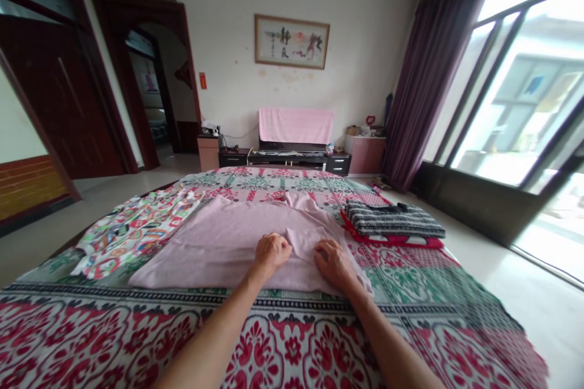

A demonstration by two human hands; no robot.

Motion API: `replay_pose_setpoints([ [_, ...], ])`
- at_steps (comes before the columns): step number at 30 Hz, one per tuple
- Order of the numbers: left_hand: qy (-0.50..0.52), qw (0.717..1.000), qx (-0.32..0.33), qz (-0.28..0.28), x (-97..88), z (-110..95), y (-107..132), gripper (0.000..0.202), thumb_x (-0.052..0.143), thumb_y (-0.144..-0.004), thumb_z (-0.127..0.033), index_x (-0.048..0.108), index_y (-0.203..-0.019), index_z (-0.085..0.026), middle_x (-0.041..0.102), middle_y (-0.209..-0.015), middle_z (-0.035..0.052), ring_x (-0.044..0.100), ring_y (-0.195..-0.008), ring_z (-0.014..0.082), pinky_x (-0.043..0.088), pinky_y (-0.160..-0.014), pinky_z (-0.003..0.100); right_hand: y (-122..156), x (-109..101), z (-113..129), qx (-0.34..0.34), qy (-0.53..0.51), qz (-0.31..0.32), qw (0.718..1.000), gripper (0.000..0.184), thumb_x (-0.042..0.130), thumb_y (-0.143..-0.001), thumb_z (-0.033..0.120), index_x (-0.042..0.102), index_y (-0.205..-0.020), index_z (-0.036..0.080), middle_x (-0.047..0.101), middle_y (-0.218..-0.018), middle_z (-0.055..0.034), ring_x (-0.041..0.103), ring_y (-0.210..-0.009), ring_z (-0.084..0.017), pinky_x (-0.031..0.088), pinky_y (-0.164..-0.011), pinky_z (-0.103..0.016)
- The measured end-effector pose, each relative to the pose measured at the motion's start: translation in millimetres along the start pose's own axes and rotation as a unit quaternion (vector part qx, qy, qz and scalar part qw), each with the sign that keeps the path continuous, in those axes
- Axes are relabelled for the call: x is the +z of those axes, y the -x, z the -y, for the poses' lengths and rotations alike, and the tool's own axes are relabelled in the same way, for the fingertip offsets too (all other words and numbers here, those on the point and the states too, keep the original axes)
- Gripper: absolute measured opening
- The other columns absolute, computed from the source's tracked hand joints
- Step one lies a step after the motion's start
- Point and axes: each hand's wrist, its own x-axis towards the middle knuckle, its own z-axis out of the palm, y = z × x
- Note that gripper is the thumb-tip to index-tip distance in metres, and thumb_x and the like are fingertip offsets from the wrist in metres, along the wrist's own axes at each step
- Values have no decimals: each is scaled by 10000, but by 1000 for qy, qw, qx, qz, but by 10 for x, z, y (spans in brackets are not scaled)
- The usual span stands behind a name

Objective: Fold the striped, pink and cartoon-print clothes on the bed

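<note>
A pale pink garment (219,243) lies spread flat on a bed covered by a red, green and white patterned blanket (292,340). My left hand (272,251) rests on the garment near its front edge, fingers curled and pinching a fold of the pink fabric. My right hand (333,261) sits just to the right of it, fingers bent and pressed onto the same garment, gripping the cloth. A small ridge of fabric rises between the two hands.
A colourful printed garment (132,234) lies left of the pink one. A folded striped garment (392,219) sits on a red one at the right. Beyond the bed stand a low cabinet with a pink-draped item (295,126), a doorway left, large windows right.
</note>
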Motion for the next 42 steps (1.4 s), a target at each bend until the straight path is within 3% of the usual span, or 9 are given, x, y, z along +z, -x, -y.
replay_pose_setpoints([
  [6, -19, 999, -21, -45, 136, -13, -7, 205, 538, -799, -308, 709, -775, -197, 683, -892, 70, 591, -886, 194, 389, -840, 296, 8, 12, 10, 14, 5, -4, 1000, 168, 526, -765, 186, 643, -885, 179, 647, -989, -79, 571, -939, -201, 407, -873, -314],
  [13, -62, 997, -52, 12, 135, -113, -200, 152, 559, -751, -252, 702, -794, -222, 667, -922, 67, 586, -902, 215, 405, -757, 294, 4, 1, 41, 23, 11, -2, 1000, 165, 530, -766, 179, 648, -881, 183, 646, -1018, -80, 571, -950, -203, 401, -882, -321],
  [21, -50, 996, -55, -40, 252, -73, -212, 231, 456, -826, -218, 676, -762, -189, 665, -908, 85, 584, -897, 207, 388, -765, 290, 15, 6, 27, 19, 7, -7, 1000, 168, 526, -780, 186, 651, -892, 191, 644, -1031, -79, 575, -960, -202, 404, -884, -312],
  [27, 35, 990, -114, -76, 164, -25, -190, 170, 487, -790, -229, 644, -738, -189, 690, -851, 62, 615, -821, 173, 385, -712, 250, 3, 1, 37, 27, 6, -2, 1000, 178, 524, -781, 195, 652, -904, 193, 647, -1020, -78, 569, -960, -210, 403, -883, -321],
  [32, 45, 986, -145, -68, 64, -29, -155, 161, 492, -761, -226, 629, -680, -206, 700, -801, 54, 626, -768, 177, 370, -651, 256, 7, -17, 55, 30, 5, 2, 1000, 180, 527, -772, 187, 652, -901, 192, 646, -1017, -78, 569, -955, -207, 403, -885, -319],
  [38, 84, 991, -70, -78, 160, 12, -154, 153, 500, -768, -222, 618, -670, -210, 686, -700, 19, 618, -691, 140, 369, -651, 225, -10, -8, 42, 29, 2, 2, 1000, 177, 515, -762, 166, 645, -881, 178, 654, -998, -82, 582, -936, -199, 410, -884, -305],
  [42, 114, 987, -35, -105, 257, 38, -171, 146, 518, -762, -201, 612, -650, -200, 673, -655, 8, 607, -649, 121, 372, -648, 206, -168, 54, 77, 28, -17, -6, 999, 288, 474, -733, 95, 630, -965, 161, 661, -1019, -86, 596, -958, -187, 419, -889, -280],
])
